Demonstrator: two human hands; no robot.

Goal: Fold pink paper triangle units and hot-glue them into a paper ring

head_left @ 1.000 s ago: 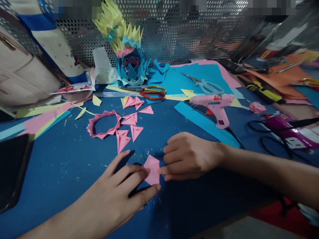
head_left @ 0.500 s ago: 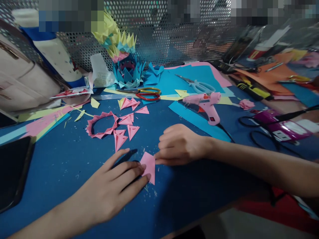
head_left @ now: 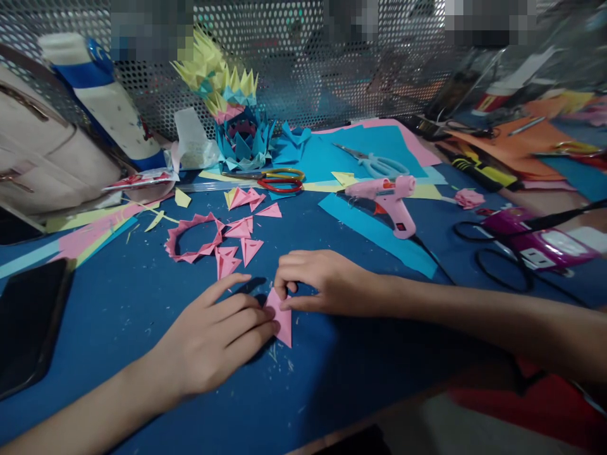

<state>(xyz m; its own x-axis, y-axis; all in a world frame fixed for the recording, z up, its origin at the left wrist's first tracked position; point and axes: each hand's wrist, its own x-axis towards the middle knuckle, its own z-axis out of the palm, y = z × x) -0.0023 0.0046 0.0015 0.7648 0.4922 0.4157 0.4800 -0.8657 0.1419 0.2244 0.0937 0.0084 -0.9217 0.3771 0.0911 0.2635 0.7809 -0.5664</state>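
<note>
A small piece of folded pink paper (head_left: 284, 332) lies on the blue table between my hands. My left hand (head_left: 213, 344) rests with fingers stretched out and spread, its fingertips pressing the paper's left side. From the right, my right hand (head_left: 327, 284) reaches the paper's upper edge with curled fingers, index finger and thumb bent together over it. Part of the paper is hidden under the fingers. Just beyond, a zigzag ring of folded pink paper (head_left: 190, 256) sits near several loose pink paper triangles (head_left: 227, 260).
A pink glue gun (head_left: 396, 205) lies on a blue paper strip behind my right hand. Behind are red-and-yellow-handled scissors (head_left: 282, 180), light-blue scissors (head_left: 374, 161) and a folded-paper model (head_left: 244, 136). A phone (head_left: 33, 322) is at left, a purple power strip (head_left: 531, 237) at right.
My right hand has moved left, from beside the paper's right edge onto its top, fingers now bent over it. The left hand stays pressed on the paper.
</note>
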